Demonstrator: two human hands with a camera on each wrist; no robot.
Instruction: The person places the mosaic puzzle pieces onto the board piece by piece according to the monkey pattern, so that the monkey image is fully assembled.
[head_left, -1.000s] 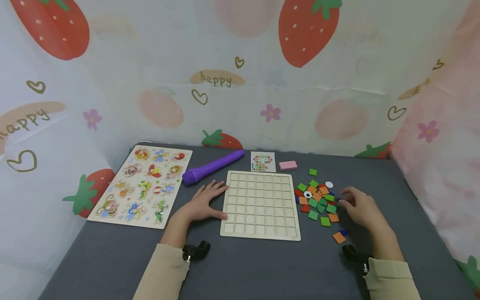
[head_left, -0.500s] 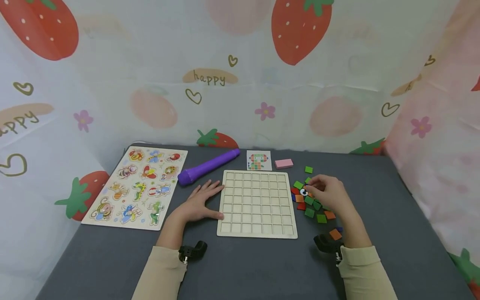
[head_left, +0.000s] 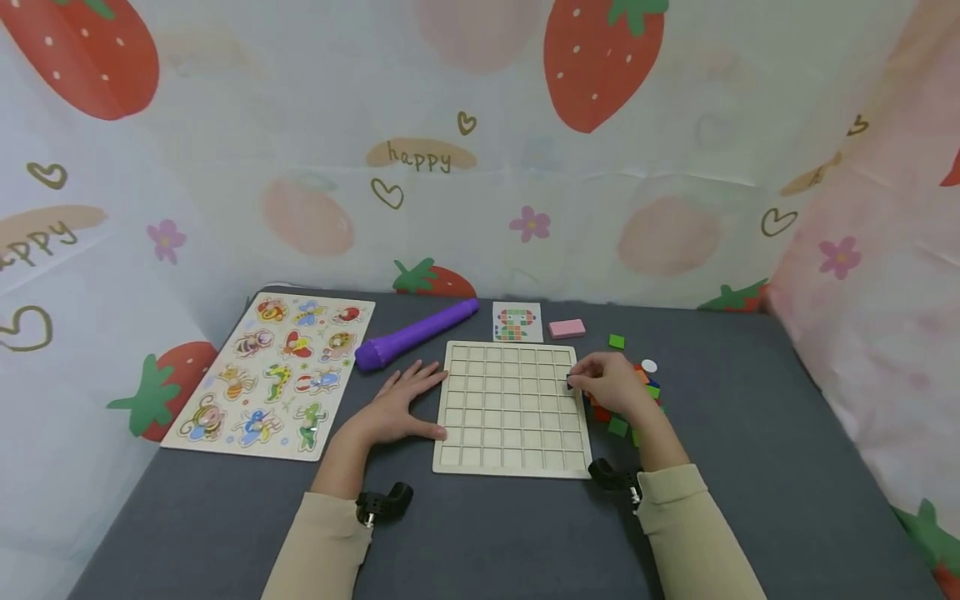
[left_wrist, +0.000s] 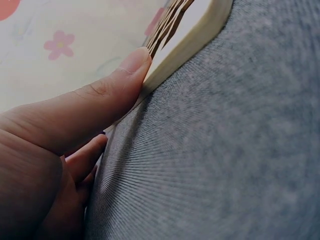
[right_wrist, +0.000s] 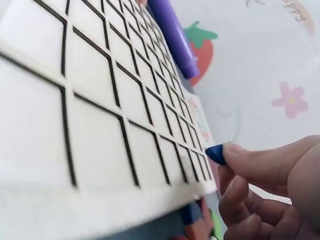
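Note:
A pale wooden grid board (head_left: 510, 408) lies flat in the middle of the table, its cells bare. My left hand (head_left: 401, 408) rests at its left edge with fingers spread; in the left wrist view the thumb (left_wrist: 112, 90) touches the board's side. Over the right edge of the board, my right hand (head_left: 611, 382) pinches a small blue tile (right_wrist: 216, 154) between thumb and finger. The tile shows a pointed corner in the right wrist view; its full shape is hidden. Loose coloured tiles (head_left: 618, 427) lie beside the board, partly covered by the right hand and forearm.
A sticker-like insect puzzle board (head_left: 277, 375) lies at the left. Behind the grid board are a purple microphone-shaped stick (head_left: 416, 333), a small pattern card (head_left: 517, 322) and a pink block (head_left: 567, 329). A patterned cloth (head_left: 465, 200) hangs behind the table.
My right hand has moved left from the right side of the tile pile to the grid board's right edge, carrying the blue tile. The left hand stays at the board's left edge.

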